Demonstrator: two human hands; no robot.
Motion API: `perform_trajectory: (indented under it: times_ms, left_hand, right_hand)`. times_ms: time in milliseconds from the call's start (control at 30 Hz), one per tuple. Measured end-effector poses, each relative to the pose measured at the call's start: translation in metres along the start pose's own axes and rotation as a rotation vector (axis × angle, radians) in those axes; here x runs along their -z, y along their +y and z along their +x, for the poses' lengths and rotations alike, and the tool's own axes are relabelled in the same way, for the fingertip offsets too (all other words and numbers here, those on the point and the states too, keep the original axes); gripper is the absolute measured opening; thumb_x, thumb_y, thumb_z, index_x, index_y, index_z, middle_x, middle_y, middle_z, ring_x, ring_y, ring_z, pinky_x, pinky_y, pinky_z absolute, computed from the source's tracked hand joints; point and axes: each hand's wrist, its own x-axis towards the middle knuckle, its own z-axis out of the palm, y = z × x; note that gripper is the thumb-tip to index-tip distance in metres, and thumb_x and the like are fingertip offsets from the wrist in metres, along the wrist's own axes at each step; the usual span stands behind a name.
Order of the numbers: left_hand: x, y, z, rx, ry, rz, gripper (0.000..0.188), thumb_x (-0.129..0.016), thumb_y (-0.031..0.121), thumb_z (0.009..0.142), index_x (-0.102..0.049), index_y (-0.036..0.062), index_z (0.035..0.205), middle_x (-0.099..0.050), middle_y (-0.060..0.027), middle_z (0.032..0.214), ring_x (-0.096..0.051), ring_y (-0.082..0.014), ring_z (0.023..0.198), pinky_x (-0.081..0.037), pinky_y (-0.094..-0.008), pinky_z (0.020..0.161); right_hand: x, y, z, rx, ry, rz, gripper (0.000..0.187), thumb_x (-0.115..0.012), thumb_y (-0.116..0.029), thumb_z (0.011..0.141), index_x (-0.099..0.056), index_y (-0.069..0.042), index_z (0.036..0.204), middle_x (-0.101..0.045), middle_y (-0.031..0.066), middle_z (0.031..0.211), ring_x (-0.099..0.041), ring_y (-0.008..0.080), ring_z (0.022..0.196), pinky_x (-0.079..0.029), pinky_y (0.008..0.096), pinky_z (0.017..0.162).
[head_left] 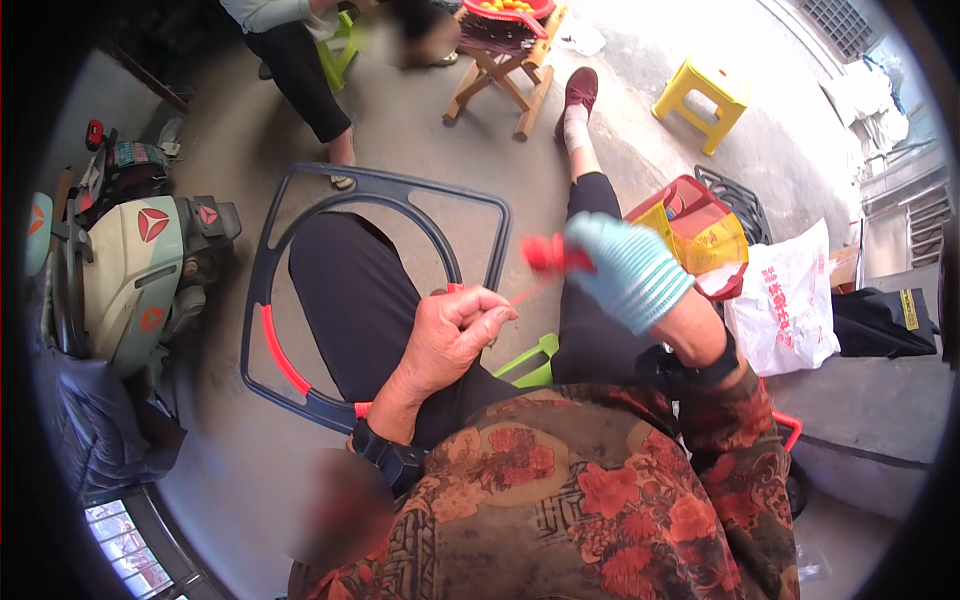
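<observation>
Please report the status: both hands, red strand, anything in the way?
Left hand bare, pinching red strand. Right hand gloved, holding blurred red bundle. Strand looks straight between them; nothing seen crossing it.

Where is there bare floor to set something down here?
Bare floor lies between the maroon shoe and yellow stool, and between the pale machine and dark frame. Right of the gloved right hand it's crowded: red-yellow bag, white bag.

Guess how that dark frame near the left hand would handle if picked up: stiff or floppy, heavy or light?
The dark frame is probably stiff, since its slim outline keeps crisp, even curves. It is likely light for its size, being mostly open gaps. Its dark surface looks smooth, so it may feel slippery.
</observation>
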Motion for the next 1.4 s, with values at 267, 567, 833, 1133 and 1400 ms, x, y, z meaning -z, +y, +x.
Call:
perform_trajectory:
  times_ms: [267,567,833,1133,1400]
  left_hand:
    - [-0.002,0.006,0.003,-0.353,0.113,0.327,0.009,-0.069,0.011,0.087,-0.071,0.0041,0.093,-0.064,-0.0055,0.070,-0.059,-0.0133,0.062,-0.048,-0.0285,0.061]
    - [0.001,-0.005,-0.006,-0.114,-0.126,0.026,0.016,-0.063,0.016,0.096,-0.068,0.0027,0.102,-0.045,0.0056,0.061,-0.038,-0.0022,0.058,-0.033,-0.0227,0.052]
    - [0.000,0.003,-0.006,-0.141,-0.039,-0.065,0.016,-0.064,0.016,0.094,-0.070,0.0021,0.097,-0.054,0.0023,0.065,-0.045,-0.0037,0.057,-0.037,-0.0221,0.053]
    - [0.002,0.014,-0.003,-0.186,-0.006,-0.071,0.014,-0.064,0.015,0.094,-0.070,0.0030,0.093,-0.050,0.0030,0.064,-0.043,-0.0034,0.057,-0.036,-0.0214,0.053]
    - [-0.009,0.000,-0.007,-0.136,0.199,-0.245,0.019,-0.061,-0.001,0.089,-0.056,0.0004,0.107,-0.065,-0.0056,0.095,-0.062,-0.0088,0.078,-0.050,-0.0242,0.071]
  right_hand:
    - [0.009,-0.018,0.002,-0.276,-0.264,1.061,0.033,-0.079,-0.018,0.080,-0.063,-0.001,0.103,-0.068,0.0083,0.085,-0.063,0.0129,0.073,-0.053,0.0284,0.070]
    - [0.003,0.003,-0.008,0.142,-0.839,0.970,0.038,-0.083,-0.016,0.077,-0.062,-0.004,0.106,-0.067,0.0048,0.098,-0.063,0.0134,0.090,-0.050,0.0289,0.081]
    - [-0.022,0.001,-0.012,-0.324,-0.240,1.217,0.060,-0.079,-0.002,0.069,-0.056,-0.001,0.124,-0.065,0.0065,0.109,-0.061,0.0124,0.098,-0.049,0.0277,0.090]
    - [0.028,0.017,-0.020,-0.079,0.347,2.264,0.040,-0.067,-0.031,0.092,-0.052,-0.005,0.119,-0.062,0.0060,0.094,-0.065,0.0211,0.088,-0.053,0.0469,0.087]
    - [0.088,0.043,-0.034,-0.365,0.318,1.611,0.041,-0.064,-0.031,0.094,-0.050,-0.005,0.123,-0.048,-0.0028,0.079,-0.046,0.0058,0.057,-0.040,0.0228,0.050]
